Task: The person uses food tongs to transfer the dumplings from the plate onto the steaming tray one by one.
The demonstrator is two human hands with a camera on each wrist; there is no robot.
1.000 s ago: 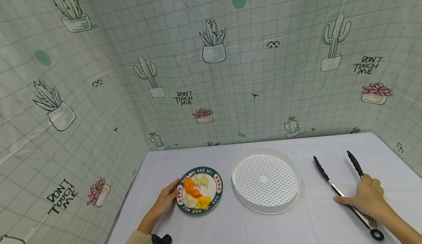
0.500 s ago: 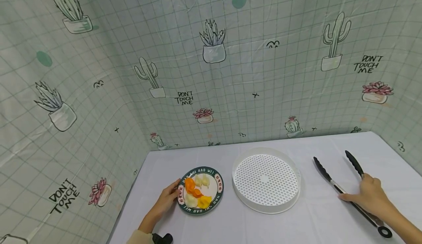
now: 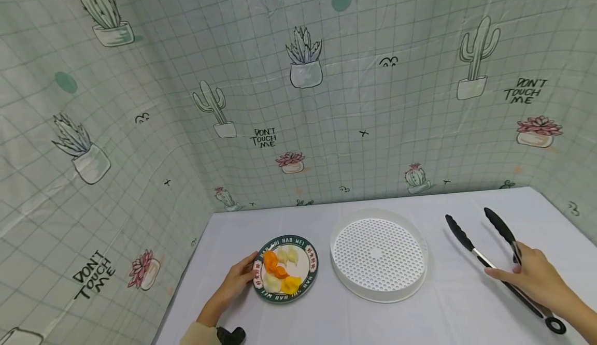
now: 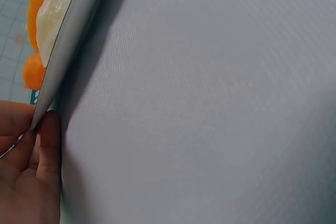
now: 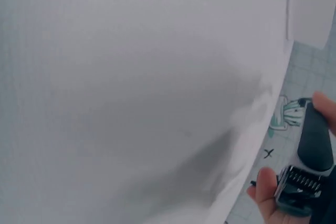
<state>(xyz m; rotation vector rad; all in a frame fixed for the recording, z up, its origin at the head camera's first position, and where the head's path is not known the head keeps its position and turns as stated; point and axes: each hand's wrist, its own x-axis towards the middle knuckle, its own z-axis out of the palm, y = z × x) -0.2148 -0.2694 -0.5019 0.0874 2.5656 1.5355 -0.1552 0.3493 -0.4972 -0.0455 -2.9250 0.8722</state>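
In the head view my left hand (image 3: 235,282) pinches the left edge of a round plate (image 3: 311,263) with a green patterned rim. Soft orange (image 3: 270,260), yellow and pale dumpling-like pieces lie on it. The left wrist view has the plate edge-on, thumb on one side of the rim and fingers on the other. On the right, my right hand (image 3: 536,277) holds metal tongs (image 3: 480,257) with black tips, which point away and stand apart. Its thumb lies along one arm and its fingers wrap the other. The right wrist view catches part of the tongs' black handle (image 5: 315,140).
Between the hands, a round white tray (image 3: 378,254) with a raised wall and many holes, like a steamer tray, stands on the white-covered table (image 3: 354,324). Behind and to the left hangs a gridded curtain (image 3: 364,101) with cactus prints.
The tongs have shifted right at their ring end and look slightly raised, with their tips somewhat closer together. My left hand and the plate stay almost where they were.
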